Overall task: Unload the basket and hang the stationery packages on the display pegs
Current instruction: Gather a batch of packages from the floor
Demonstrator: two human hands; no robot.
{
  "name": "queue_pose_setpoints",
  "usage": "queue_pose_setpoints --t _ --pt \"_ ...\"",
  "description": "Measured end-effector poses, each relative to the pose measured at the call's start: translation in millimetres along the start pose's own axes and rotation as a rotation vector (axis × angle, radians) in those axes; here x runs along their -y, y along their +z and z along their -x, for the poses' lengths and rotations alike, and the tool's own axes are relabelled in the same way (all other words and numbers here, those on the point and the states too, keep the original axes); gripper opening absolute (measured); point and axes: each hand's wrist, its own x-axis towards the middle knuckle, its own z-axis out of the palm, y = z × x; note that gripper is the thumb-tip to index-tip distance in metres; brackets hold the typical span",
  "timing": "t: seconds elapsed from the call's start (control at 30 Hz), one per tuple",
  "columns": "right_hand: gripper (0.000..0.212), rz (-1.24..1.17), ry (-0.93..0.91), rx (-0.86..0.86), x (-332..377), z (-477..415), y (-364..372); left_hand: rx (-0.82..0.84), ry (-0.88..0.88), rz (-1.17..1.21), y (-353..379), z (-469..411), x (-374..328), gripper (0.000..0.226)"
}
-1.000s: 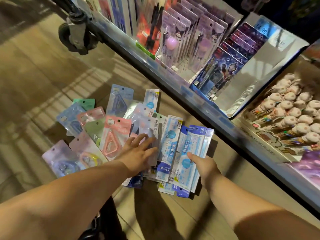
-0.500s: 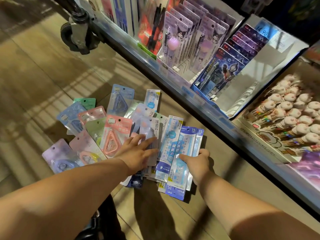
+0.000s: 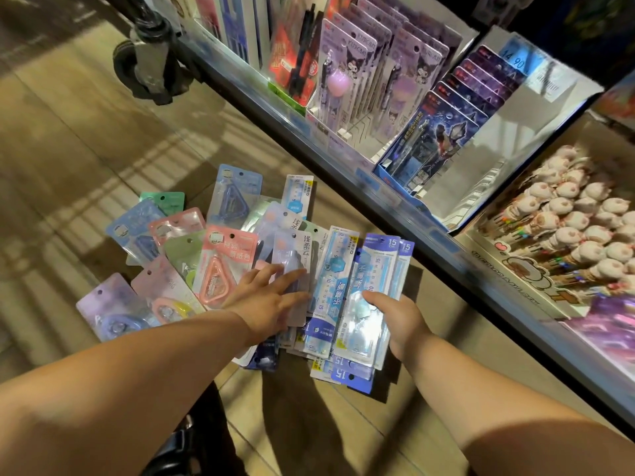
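Since half a second ago: right hand point(image 3: 402, 321) has closed tighter round the ruler packs point(image 3: 371, 280), thumb on top, stack squarer. Left hand point(image 3: 271, 300) unchanged, fingers spread flat on a pale tape pack point(image 3: 292, 249). All of it lies on the floor point(image 3: 86, 132) below the display shelf point(image 3: 309, 132). Packs probably light, thin and glossy, so likely to fan apart. Pinch across mid-stack, and keep the hang holes free.

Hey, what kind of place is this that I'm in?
Most likely a stationery shop aisle: carded pens stand in rows on a display shelf, a price tag shows 14 90, and ruler packs lie spread on the floor.
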Motion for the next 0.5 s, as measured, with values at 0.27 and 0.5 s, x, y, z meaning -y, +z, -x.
queue_pose_setpoints --t 0.27,0.5 --pt "0.026 0.061 0.083 -0.115 -2 -15 49 0.002 0.018 0.005 -2 2 3 0.065" --pt "0.048 0.172 0.073 -0.264 3 -21 54 -0.016 0.023 -0.007 4 -1 5 0.066"
